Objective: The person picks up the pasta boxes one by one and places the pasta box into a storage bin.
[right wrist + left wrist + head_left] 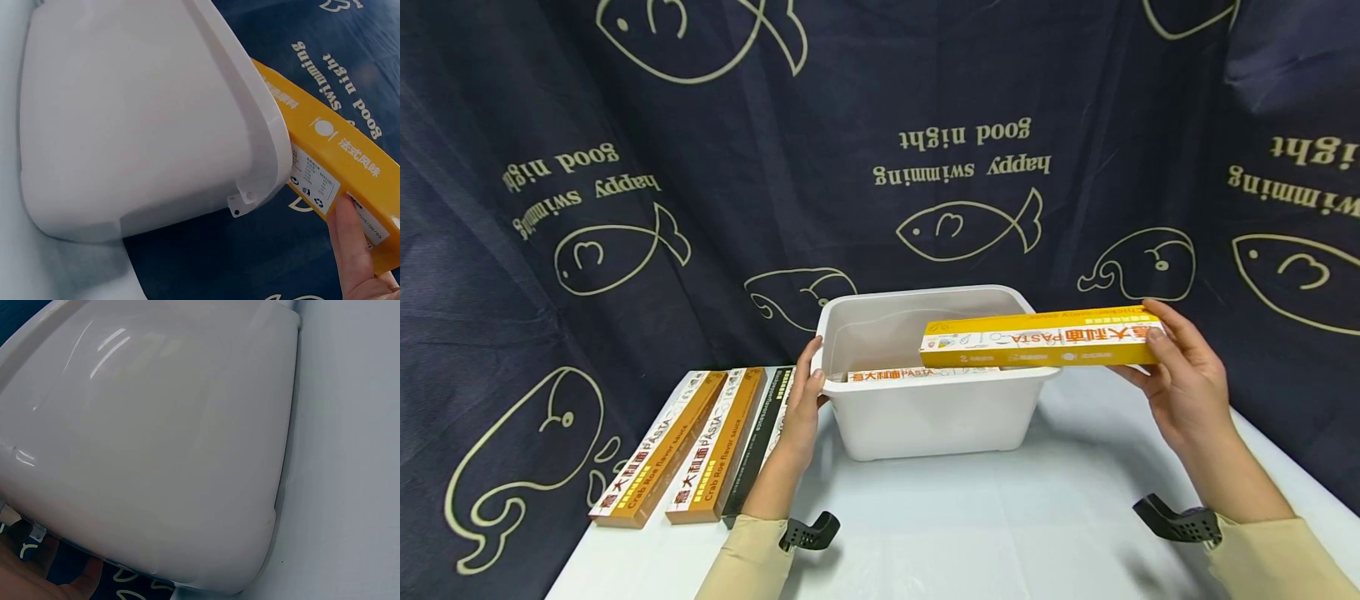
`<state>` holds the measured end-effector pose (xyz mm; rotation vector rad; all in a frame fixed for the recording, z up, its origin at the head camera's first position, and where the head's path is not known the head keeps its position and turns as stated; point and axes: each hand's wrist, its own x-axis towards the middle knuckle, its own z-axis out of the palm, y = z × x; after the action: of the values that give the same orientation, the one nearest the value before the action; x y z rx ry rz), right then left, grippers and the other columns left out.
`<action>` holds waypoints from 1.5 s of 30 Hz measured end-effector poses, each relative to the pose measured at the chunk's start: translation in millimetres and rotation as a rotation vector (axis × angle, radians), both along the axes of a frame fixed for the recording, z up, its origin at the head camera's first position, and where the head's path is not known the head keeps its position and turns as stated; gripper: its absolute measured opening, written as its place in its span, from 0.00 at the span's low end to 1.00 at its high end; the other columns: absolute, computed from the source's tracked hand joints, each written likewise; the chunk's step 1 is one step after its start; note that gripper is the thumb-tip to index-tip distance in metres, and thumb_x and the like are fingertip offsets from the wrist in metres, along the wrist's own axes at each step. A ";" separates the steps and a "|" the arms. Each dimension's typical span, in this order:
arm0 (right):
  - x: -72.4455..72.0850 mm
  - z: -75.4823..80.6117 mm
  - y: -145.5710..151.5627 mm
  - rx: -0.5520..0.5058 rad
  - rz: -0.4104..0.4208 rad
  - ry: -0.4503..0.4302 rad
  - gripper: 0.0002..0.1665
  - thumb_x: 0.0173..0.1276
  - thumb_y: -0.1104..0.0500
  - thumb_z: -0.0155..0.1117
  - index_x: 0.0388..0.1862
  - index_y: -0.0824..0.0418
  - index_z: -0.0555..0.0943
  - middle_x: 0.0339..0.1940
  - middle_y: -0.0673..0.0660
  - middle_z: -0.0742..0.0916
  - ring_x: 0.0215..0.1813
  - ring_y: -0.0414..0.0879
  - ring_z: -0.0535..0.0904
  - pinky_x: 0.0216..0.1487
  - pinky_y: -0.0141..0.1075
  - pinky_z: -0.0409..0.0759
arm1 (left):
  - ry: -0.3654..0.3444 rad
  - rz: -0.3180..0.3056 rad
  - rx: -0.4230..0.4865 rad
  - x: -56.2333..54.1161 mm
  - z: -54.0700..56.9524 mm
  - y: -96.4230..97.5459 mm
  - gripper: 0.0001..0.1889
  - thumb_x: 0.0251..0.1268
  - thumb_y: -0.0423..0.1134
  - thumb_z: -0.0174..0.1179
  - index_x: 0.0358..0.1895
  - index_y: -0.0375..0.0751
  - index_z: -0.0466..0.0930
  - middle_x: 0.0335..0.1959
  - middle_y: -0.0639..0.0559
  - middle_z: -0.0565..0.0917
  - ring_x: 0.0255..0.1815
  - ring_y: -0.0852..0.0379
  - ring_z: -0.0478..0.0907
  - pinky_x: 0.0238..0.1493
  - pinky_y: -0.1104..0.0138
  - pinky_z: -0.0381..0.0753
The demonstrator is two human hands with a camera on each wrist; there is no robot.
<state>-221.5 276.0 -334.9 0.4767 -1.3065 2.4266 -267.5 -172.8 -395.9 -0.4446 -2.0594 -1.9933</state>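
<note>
A yellow pasta box [1037, 337], printed with chicken curry sauce wording, is held level by its right end in my right hand [1187, 379]. Its left end reaches over the right part of a white plastic bin [936, 421]. The right wrist view shows the yellow pasta box [340, 150] beyond the bin's rim [278, 125], fingertips [351, 234] on its underside. My left hand [803, 408] grips the bin's left rim. Inside the bin another pasta box [887, 375] shows only its upper strip. The bin's side wall [150, 437] fills most of the left wrist view.
Left of the bin, two orange-brown crab roe pasta boxes [658, 450] [718, 446] lie on the white table [955, 525]. Beside them is a black pasta box [760, 442], partly covered by the left arm. A dark curtain [820, 150] with fish drawings hangs behind.
</note>
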 end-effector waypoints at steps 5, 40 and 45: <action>-5.1 1.0 -3.5 0.006 0.007 -0.046 0.28 0.76 0.65 0.55 0.74 0.58 0.70 0.64 0.51 0.73 0.55 0.45 0.81 0.41 0.42 0.87 | 0.003 -0.001 0.002 -0.3 -0.4 -0.7 0.31 0.73 0.50 0.38 0.79 0.63 0.52 0.79 0.52 0.57 0.72 0.48 0.62 0.71 0.41 0.58; -23.1 5.9 -38.8 0.304 -0.111 -0.015 0.28 0.76 0.61 0.57 0.73 0.53 0.71 0.62 0.47 0.77 0.53 0.40 0.78 0.42 0.28 0.85 | -0.006 0.000 -0.013 0.0 0.2 -0.4 0.31 0.73 0.52 0.37 0.79 0.64 0.51 0.80 0.51 0.56 0.72 0.47 0.62 0.70 0.41 0.57; -26.0 4.7 -44.1 0.388 -0.178 -0.028 0.30 0.74 0.61 0.60 0.74 0.50 0.70 0.62 0.44 0.76 0.56 0.40 0.74 0.43 0.23 0.83 | 0.003 -0.001 -0.018 -0.7 0.1 -1.0 0.31 0.73 0.51 0.37 0.79 0.62 0.51 0.80 0.49 0.56 0.71 0.47 0.63 0.70 0.41 0.58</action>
<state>-247.5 231.9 -330.2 0.4039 -1.7611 2.0465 -268.2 -173.8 -395.8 -0.4522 -2.0767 -1.9750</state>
